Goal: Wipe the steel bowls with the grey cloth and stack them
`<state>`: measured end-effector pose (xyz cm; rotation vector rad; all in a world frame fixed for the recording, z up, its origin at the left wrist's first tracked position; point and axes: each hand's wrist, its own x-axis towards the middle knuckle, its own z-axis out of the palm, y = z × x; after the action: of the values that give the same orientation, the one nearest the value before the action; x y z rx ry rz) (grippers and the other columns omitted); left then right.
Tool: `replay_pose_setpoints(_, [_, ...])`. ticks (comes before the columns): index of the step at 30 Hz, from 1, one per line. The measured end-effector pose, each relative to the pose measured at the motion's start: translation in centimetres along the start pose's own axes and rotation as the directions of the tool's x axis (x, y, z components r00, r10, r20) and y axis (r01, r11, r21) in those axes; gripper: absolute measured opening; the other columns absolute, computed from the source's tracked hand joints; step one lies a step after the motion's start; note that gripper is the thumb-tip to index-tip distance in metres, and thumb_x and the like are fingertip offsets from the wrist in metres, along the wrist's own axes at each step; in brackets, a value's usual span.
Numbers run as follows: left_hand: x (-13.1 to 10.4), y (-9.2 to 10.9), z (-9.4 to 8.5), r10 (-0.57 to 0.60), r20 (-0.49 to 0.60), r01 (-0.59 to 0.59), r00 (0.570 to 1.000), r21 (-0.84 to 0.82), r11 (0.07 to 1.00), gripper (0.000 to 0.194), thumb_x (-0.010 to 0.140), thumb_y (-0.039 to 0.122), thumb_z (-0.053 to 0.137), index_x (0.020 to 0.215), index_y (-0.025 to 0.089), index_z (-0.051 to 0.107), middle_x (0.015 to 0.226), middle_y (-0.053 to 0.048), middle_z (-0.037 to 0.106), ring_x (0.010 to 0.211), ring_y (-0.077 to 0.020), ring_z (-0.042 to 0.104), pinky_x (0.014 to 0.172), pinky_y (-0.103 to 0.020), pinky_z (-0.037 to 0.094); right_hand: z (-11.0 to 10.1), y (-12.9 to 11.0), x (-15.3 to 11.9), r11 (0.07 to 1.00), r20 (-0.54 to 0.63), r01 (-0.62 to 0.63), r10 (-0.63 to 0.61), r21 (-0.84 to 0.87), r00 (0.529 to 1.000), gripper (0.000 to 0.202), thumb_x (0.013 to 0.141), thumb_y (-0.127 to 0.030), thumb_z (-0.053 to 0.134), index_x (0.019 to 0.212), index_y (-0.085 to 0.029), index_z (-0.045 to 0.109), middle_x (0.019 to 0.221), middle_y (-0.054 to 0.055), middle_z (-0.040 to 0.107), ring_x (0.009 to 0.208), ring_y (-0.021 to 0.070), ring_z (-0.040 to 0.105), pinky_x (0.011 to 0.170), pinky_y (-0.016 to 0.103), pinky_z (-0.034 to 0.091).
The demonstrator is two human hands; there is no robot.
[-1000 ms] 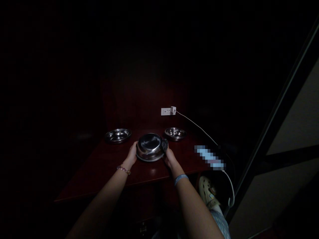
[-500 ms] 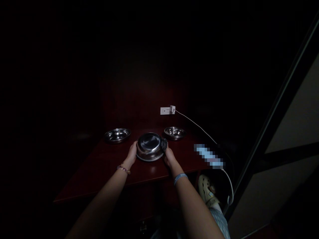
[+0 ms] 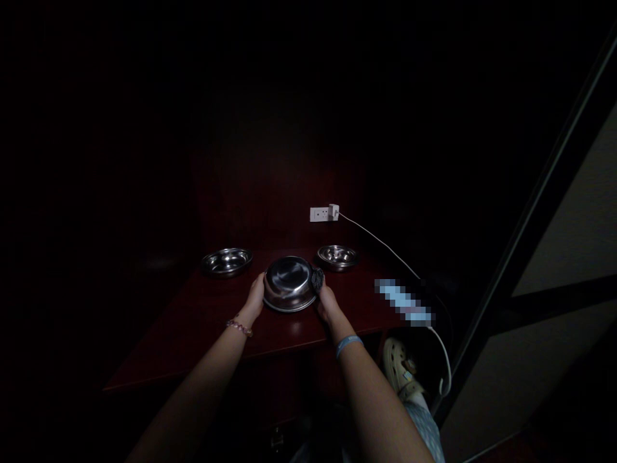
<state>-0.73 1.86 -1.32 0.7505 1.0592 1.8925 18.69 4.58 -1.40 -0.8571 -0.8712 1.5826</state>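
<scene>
A shiny metal bowl (image 3: 289,283) is tipped with its base toward me, over the middle of the dark red table. My left hand (image 3: 255,301) grips its left side, with the fingers mostly hidden behind it. At the right side, my right hand (image 3: 328,304) is closed round a dark, crumpled pad (image 3: 317,280) pressed to the bowl's wall; its exact kind is hard to make out. Behind, an open metal bowl (image 3: 227,262) stands at the left and a smaller metal bowl (image 3: 337,257) at the right, both upright.
A blurred-out light blue object (image 3: 405,302) lies at the table's (image 3: 193,341) right edge. A white cable (image 3: 385,245) runs to it from a charger (image 3: 333,211) in the wall socket (image 3: 318,215). Below right is a foot in a beige clog (image 3: 398,366). The surroundings are very dark.
</scene>
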Motion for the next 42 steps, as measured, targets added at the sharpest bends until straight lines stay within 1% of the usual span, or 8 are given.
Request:
replay_pose_setpoints(5, [-0.01, 0.06, 0.06, -0.02, -0.002, 0.02, 1.0, 0.0, 1.0, 0.032, 0.075, 0.05, 0.078, 0.079, 0.02, 0.071, 0.079, -0.004, 0.076, 0.089, -0.0244, 0.07, 0.093, -0.037, 0.051, -0.05, 0.07, 0.15, 1.0, -0.005, 0.004, -0.004, -0.005, 1.0, 0.044, 0.103, -0.053, 0.044, 0.106, -0.02, 0.072, 0.118, 0.015, 0.08, 0.129, 0.0261, 0.069, 0.113, 0.043, 0.053])
replay_pose_setpoints(11, [0.11, -0.08, 0.07, -0.012, -0.005, 0.012, 1.0, -0.003, 1.0, 0.036, 0.073, 0.054, 0.079, 0.079, 0.02, 0.07, 0.077, -0.003, 0.074, 0.089, -0.0246, 0.07, 0.092, -0.037, 0.051, -0.09, 0.03, 0.0, 1.0, 0.007, 0.005, -0.004, -0.018, 1.0, 0.044, 0.104, -0.054, 0.043, 0.104, -0.021, 0.072, 0.117, 0.015, 0.08, 0.131, 0.026, 0.068, 0.112, 0.042, 0.054])
replay_pose_setpoints(17, [0.22, -0.24, -0.11, -0.001, 0.001, 0.001, 1.0, 0.009, 1.0, 0.033, 0.074, 0.052, 0.078, 0.077, 0.021, 0.07, 0.077, -0.003, 0.074, 0.09, -0.0241, 0.07, 0.091, -0.035, 0.052, -0.11, 0.17, 0.16, 1.0, 0.011, 0.026, -0.026, -0.016, 1.0, 0.045, 0.104, -0.053, 0.042, 0.105, -0.019, 0.072, 0.122, 0.017, 0.078, 0.131, 0.0264, 0.068, 0.112, 0.043, 0.053])
replay_pose_setpoints(23, [0.16, -0.15, 0.0, -0.016, -0.013, 0.016, 1.0, 0.011, 1.0, 0.037, 0.073, 0.056, 0.08, 0.078, 0.021, 0.068, 0.079, -0.004, 0.075, 0.092, -0.0262, 0.07, 0.091, -0.038, 0.052, -0.22, 0.44, 0.56, 0.998, 0.013, 0.055, -0.055, -0.042, 0.998, 0.046, 0.103, -0.055, 0.044, 0.105, -0.02, 0.073, 0.12, 0.015, 0.079, 0.13, 0.027, 0.068, 0.112, 0.043, 0.053])
replay_pose_setpoints(29, [0.14, -0.17, 0.05, -0.008, -0.012, 0.008, 1.0, 0.004, 1.0, 0.03, 0.076, 0.05, 0.077, 0.078, 0.021, 0.071, 0.082, -0.005, 0.077, 0.094, -0.026, 0.071, 0.093, -0.037, 0.052, -0.17, 0.33, 0.39, 1.0, -0.005, 0.019, -0.019, -0.025, 1.0, 0.046, 0.104, -0.054, 0.042, 0.106, -0.02, 0.073, 0.117, 0.014, 0.08, 0.128, 0.0259, 0.069, 0.112, 0.042, 0.053])
replay_pose_setpoints(32, [0.15, -0.2, 0.0, -0.011, -0.006, 0.011, 1.0, -0.003, 1.0, 0.03, 0.076, 0.05, 0.078, 0.079, 0.02, 0.071, 0.083, -0.006, 0.078, 0.094, -0.0259, 0.071, 0.094, -0.038, 0.052, -0.05, 0.2, 0.22, 1.0, -0.021, 0.01, -0.01, -0.001, 1.0, 0.045, 0.104, -0.052, 0.043, 0.107, -0.019, 0.074, 0.117, 0.015, 0.08, 0.128, 0.0266, 0.069, 0.114, 0.044, 0.052])
replay_pose_setpoints(35, [0.15, -0.19, -0.04, -0.008, -0.007, 0.008, 1.0, 0.002, 1.0, 0.032, 0.076, 0.051, 0.078, 0.08, 0.02, 0.072, 0.083, -0.005, 0.078, 0.095, -0.0259, 0.071, 0.093, -0.038, 0.053, 0.02, 0.16, 0.15, 1.0, -0.014, 0.021, -0.021, 0.003, 1.0, 0.045, 0.103, -0.053, 0.045, 0.107, -0.019, 0.074, 0.118, 0.015, 0.08, 0.129, 0.028, 0.068, 0.115, 0.047, 0.051])
replay_pose_setpoints(42, [0.16, -0.26, -0.02, 0.016, -0.013, -0.016, 1.0, 0.015, 1.0, 0.03, 0.078, 0.05, 0.077, 0.078, 0.021, 0.071, 0.081, -0.005, 0.077, 0.093, -0.0254, 0.071, 0.093, -0.037, 0.053, -0.1, 0.26, 0.25, 0.999, -0.009, 0.038, -0.038, -0.017, 0.999, 0.045, 0.105, -0.051, 0.042, 0.106, -0.02, 0.074, 0.117, 0.014, 0.08, 0.127, 0.0242, 0.07, 0.114, 0.04, 0.052])
